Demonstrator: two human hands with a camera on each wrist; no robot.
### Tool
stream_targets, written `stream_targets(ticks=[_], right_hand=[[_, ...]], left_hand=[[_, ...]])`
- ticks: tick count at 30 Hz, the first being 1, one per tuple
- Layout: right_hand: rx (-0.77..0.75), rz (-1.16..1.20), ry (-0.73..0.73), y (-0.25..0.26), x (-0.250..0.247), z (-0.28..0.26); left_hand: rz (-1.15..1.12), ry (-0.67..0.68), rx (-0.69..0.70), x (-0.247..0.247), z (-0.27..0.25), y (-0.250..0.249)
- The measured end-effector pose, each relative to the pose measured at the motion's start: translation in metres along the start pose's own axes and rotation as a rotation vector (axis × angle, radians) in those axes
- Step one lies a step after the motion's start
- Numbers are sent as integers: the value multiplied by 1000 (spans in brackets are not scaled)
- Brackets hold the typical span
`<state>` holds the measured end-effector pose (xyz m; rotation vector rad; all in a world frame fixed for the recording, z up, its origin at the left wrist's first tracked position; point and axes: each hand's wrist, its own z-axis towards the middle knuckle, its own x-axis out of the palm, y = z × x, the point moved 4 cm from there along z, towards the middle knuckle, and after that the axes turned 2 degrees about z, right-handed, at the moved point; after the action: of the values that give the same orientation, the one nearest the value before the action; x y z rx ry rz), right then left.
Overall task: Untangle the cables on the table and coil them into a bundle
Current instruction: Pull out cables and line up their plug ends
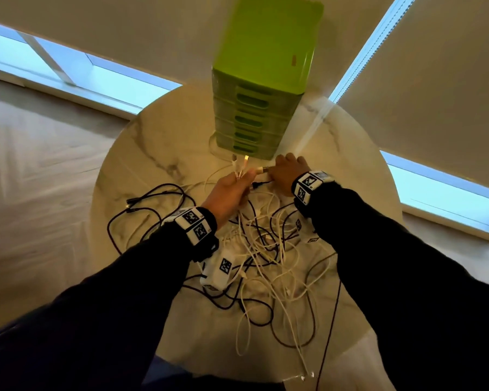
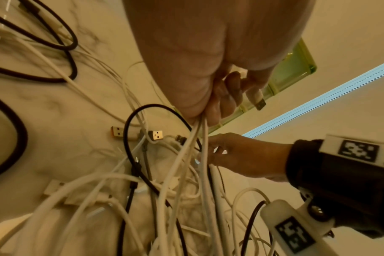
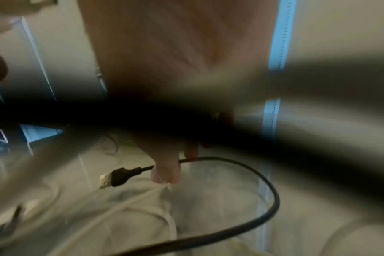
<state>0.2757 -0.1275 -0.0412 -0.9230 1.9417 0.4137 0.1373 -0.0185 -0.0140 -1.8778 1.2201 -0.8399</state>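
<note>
cables (image 1: 266, 249) lie in a loose black-and-white tangle across the round marble bench (image 1: 141, 153), most of it between the forearms. the left hand (image 1: 229, 193) is clenched around several white cable ends, their plugs poking out toward the green drawer unit (image 1: 254, 114). the right hand (image 1: 287, 172) pinches a thin black cable (image 3: 241, 225) just behind its usb plug. by my reading the ends are only being gathered; sorting and coiling are all left. pale blinds and bright window strips ring the bench, above a light floor.
</note>
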Motion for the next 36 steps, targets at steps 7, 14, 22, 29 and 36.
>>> stream_targets(ticks=[7, 14, 22, 29, 36], right_hand=[[144, 831, -246, -25, -54, -73], [83, 1294, -416, 41, -61, -157], [97, 1082, -443, 92, -50, -195], [105, 925, -503, 119, -14, -218], [194, 766, -428, 104, 45, -250]], left_hand=[[-162, 32, -36, 2, -6, -4], [-423, 223, -25, 21, -40, -16], [-352, 287, 32, 42, -82, -24], [-184, 113, 116, 30, -88, -30], [-461, 158, 209, 15, -97, -82]])
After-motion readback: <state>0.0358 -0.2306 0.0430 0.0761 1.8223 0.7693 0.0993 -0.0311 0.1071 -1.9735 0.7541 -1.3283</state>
